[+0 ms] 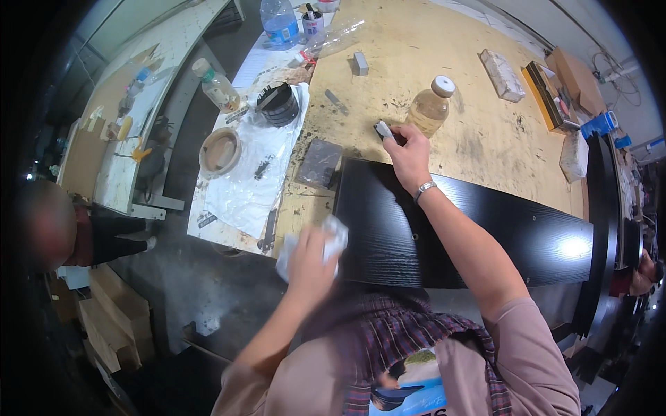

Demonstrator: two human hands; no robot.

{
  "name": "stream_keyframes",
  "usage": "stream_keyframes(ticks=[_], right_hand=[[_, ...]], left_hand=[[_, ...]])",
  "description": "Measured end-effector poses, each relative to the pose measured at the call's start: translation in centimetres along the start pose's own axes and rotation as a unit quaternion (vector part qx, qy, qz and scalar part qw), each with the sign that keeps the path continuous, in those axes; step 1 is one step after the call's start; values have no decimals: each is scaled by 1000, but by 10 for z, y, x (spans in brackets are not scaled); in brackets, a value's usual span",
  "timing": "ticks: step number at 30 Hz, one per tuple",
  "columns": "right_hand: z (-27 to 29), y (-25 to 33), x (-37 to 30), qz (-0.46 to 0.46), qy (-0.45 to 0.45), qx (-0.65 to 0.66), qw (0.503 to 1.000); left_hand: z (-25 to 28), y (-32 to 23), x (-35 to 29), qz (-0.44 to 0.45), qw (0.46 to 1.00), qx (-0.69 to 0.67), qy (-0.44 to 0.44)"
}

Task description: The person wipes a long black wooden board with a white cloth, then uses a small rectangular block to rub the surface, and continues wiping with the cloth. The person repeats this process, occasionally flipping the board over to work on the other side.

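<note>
My left hand [309, 263] is smeared by motion near the table's front edge, closed around a crumpled white cloth [336, 236]. Beyond the black board, my right hand [409, 152] pinches a small block, pale on one side and dark on the other [382, 130], just above the tabletop. Under my right forearm lies the glossy black wood-grain board [378, 222], its front edge close to my body. A bottle of pale yellow liquid with a white cap [429, 107] stands right behind that hand. The flat dark grey block [319, 163] rests by the board's left end.
Left on white plastic sheeting [243, 187] are a round tan dish [220, 151], a black tin [278, 104] and a green-capped bottle [216, 84]. Several wrapped bars and an open box [548, 97] line the right side. Another person [59, 225] is at far left.
</note>
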State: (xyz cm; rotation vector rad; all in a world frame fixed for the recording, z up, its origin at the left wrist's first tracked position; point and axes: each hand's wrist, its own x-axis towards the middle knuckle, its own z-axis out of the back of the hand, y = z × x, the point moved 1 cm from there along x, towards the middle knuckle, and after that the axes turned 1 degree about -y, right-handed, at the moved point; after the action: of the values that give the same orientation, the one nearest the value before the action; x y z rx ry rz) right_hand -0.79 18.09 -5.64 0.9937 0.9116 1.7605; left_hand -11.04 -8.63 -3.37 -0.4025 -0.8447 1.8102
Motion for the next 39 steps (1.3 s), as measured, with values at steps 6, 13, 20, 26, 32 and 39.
stream_keyframes(ticks=[6, 13, 20, 26, 32, 39], right_hand=[[-1, 4, -2, 6, 4, 3, 1000], [3, 5, -2, 28, -17, -28, 999], [3, 52, -39, 157, 17, -124, 980], [-36, 63, -50, 153, 82, -184, 967], [-3, 56, -52, 120, 98, -256, 954], [65, 25, -44, 47, -2, -274, 961]], left_hand=[[43, 36, -89, 118, 987, -95, -57], [40, 1, -12, 3, 996, -38, -84], [-5, -17, 3, -112, 991, -7, -71], [-10, -10, 4, -119, 989, 1, -83], [-12, -8, 4, -122, 988, -14, -97], [-17, -7, 4, -115, 988, -42, -98]])
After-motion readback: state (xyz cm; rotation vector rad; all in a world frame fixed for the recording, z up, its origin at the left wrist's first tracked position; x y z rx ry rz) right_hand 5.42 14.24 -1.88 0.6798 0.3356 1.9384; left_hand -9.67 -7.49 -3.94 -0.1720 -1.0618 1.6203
